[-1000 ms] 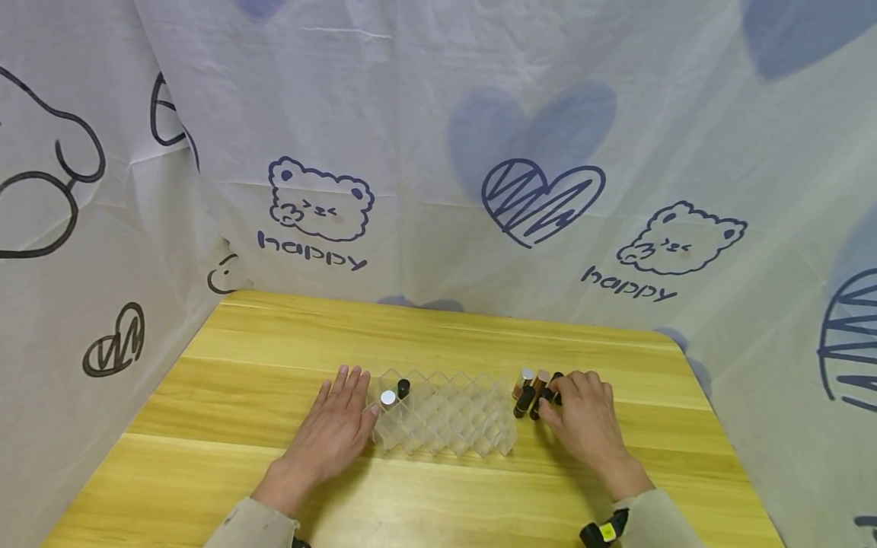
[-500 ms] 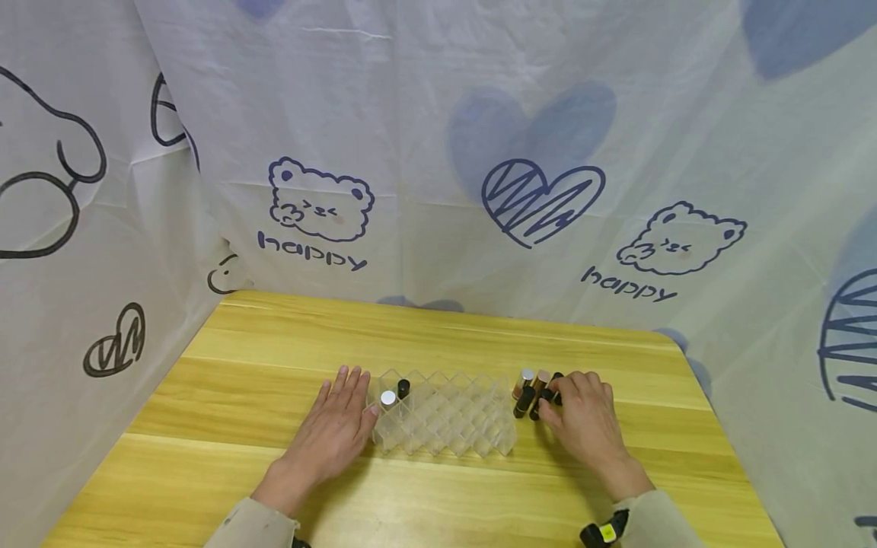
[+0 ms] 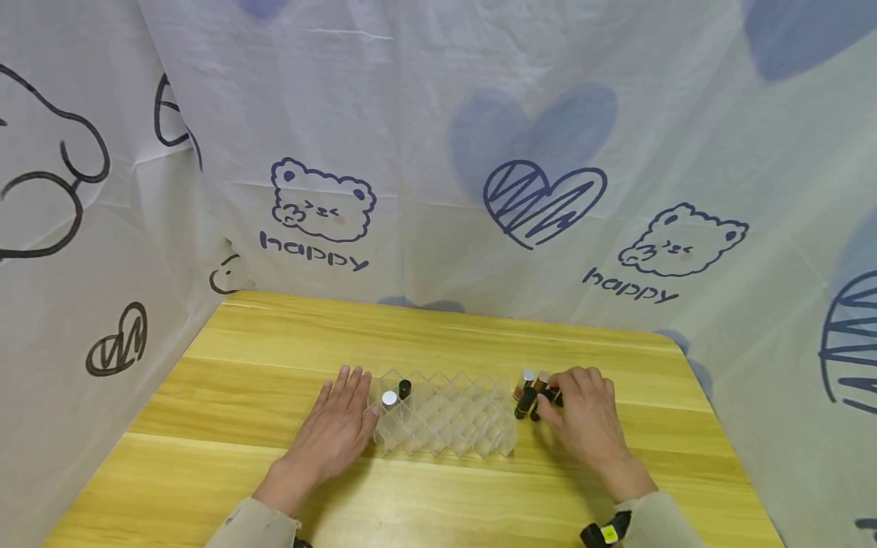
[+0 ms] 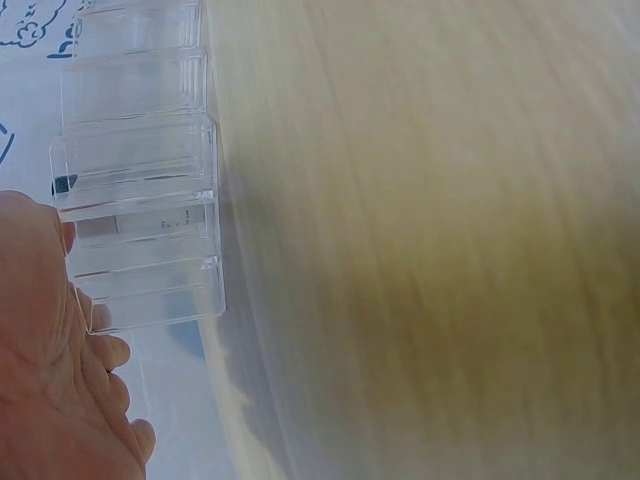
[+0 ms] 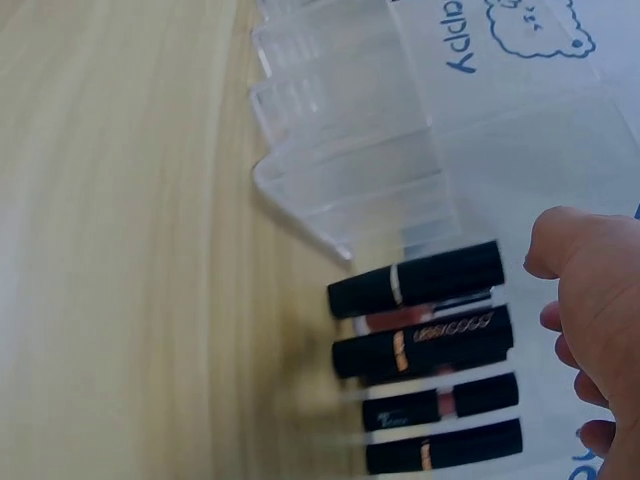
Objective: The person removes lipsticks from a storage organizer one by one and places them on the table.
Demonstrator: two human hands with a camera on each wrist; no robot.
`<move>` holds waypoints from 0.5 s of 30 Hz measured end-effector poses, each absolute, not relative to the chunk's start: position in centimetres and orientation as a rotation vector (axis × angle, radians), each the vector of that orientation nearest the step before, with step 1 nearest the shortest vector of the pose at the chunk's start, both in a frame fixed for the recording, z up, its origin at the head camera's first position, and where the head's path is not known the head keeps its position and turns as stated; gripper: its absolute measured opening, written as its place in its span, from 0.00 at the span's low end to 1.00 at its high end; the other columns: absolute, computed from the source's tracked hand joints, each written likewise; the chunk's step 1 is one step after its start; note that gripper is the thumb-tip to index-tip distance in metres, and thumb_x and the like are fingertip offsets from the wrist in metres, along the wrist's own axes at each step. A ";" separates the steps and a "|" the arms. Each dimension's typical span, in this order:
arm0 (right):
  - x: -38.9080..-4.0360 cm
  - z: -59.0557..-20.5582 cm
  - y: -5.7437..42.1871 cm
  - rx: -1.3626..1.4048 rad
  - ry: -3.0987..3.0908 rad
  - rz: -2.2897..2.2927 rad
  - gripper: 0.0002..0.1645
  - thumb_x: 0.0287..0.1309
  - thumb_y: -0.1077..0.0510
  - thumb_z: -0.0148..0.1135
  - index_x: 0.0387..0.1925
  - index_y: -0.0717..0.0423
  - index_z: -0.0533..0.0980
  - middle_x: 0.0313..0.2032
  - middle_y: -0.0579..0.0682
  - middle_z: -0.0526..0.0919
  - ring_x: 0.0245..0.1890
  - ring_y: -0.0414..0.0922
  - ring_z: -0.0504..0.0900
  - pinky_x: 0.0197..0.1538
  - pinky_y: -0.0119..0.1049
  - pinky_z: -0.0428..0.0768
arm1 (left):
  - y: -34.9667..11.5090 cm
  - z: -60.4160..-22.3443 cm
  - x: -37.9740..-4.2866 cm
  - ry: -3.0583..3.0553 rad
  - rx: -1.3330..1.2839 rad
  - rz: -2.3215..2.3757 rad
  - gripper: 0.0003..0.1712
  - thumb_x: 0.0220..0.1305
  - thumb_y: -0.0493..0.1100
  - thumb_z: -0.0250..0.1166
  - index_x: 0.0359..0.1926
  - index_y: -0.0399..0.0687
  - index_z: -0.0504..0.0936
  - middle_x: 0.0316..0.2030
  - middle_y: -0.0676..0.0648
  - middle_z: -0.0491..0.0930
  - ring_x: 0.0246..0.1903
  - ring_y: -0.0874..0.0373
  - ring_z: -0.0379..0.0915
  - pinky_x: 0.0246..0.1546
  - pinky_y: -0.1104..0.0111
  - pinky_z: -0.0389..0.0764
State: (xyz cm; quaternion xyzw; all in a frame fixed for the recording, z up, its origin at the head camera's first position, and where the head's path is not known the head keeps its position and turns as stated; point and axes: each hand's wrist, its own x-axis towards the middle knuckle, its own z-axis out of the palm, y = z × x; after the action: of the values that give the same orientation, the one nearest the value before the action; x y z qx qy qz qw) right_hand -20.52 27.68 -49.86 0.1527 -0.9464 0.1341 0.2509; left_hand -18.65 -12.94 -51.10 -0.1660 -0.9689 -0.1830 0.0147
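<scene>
In the head view a clear acrylic lipstick organizer (image 3: pixel 445 415) with diamond-shaped cells stands on the table. Two lipsticks occupy its left end: one with a silver top (image 3: pixel 389 399) and one with a black cap (image 3: pixel 405 389). My left hand (image 3: pixel 334 422) lies with straight fingers along that end, its thumb at the organizer's side wall. Off the opposite end stands a cluster of lipsticks, including a black lipstick (image 5: pixel 425 342) with a gold band and a silver-topped one (image 3: pixel 527 378). Bent over the cluster's tops is my right hand (image 3: pixel 585 411); its wrist view shows nothing between thumb and fingers.
The wooden table (image 3: pixel 425 495) reaches back to a white printed curtain (image 3: pixel 438 259), which also hangs along the left side. A black wrist strap (image 3: pixel 606 530) shows at my right sleeve.
My right fingers have shifted slightly over the lipstick cluster and cover more of its back right. The left hand, organizer and lipsticks stay in place.
</scene>
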 end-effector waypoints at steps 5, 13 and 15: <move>-20.6 -48.8 26.5 0.452 -2.541 0.386 0.15 0.58 0.54 0.76 0.41 0.60 0.85 0.38 0.54 0.83 0.40 0.55 0.75 0.46 0.51 0.71 | -13.0 -51.0 -18.6 -3.011 -0.527 -0.552 0.38 0.87 0.56 0.41 0.82 0.34 0.54 0.82 0.33 0.52 0.83 0.38 0.41 0.83 0.42 0.45; -21.1 -47.8 23.2 0.546 -2.478 0.386 0.13 0.59 0.55 0.74 0.40 0.60 0.85 0.37 0.54 0.83 0.40 0.56 0.76 0.44 0.51 0.72 | -13.0 -51.0 -18.7 -3.020 -0.532 -0.523 0.38 0.87 0.56 0.40 0.82 0.34 0.54 0.82 0.33 0.51 0.83 0.38 0.40 0.83 0.42 0.45; -21.2 -47.7 22.5 0.567 -2.467 0.384 0.13 0.59 0.56 0.74 0.40 0.60 0.84 0.37 0.54 0.83 0.40 0.56 0.76 0.44 0.51 0.72 | -12.9 -51.0 -18.7 -3.024 -0.530 -0.525 0.38 0.87 0.56 0.40 0.82 0.34 0.53 0.82 0.33 0.50 0.84 0.38 0.39 0.83 0.42 0.45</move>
State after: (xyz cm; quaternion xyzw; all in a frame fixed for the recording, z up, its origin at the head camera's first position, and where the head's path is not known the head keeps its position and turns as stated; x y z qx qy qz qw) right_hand -21.20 22.47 -47.66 0.2121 -0.9232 0.1435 0.2865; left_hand -18.71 -12.94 -51.00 -0.1701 -0.9708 -0.1684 0.0133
